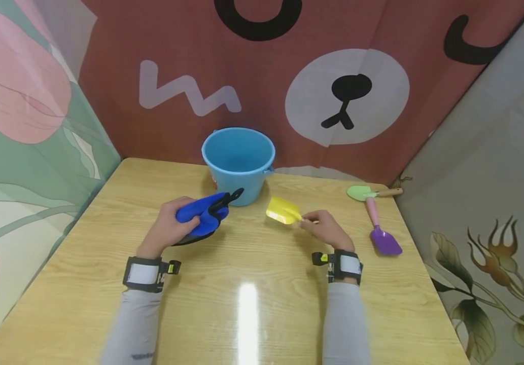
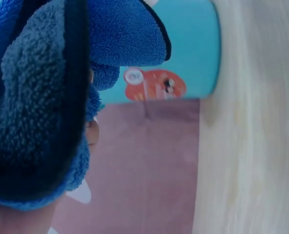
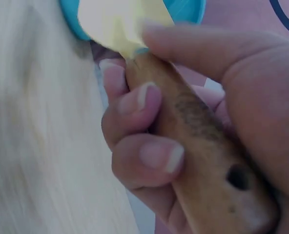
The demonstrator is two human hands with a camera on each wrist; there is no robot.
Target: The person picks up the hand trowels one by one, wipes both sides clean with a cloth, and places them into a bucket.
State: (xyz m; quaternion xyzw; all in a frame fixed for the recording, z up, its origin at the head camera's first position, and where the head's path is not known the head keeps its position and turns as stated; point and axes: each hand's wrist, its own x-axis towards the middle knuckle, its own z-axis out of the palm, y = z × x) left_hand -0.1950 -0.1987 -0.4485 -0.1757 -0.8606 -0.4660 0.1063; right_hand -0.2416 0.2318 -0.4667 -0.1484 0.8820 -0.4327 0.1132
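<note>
My left hand [image 1: 171,226] grips a bunched blue cloth [image 1: 201,212] with black edging and a black hanging loop, held above the table left of centre. In the left wrist view the cloth's fluffy blue pile [image 2: 34,97] fills the upper left and covers most of the fingers. My right hand [image 1: 327,229] holds a small yellow shovel [image 1: 283,210], its blade pointing left. The right wrist view shows fingers and thumb curled round the wooden handle [image 3: 193,126]. A light blue bucket [image 1: 239,167] stands upright behind and between both hands.
Two more toy tools lie at the table's right: a green-bladed trowel [image 1: 359,192] with a wooden handle, and a purple shovel [image 1: 385,241] with a pink handle touching it. Printed curtains [image 1: 188,137] hang behind and beside the wooden table [image 1: 284,304].
</note>
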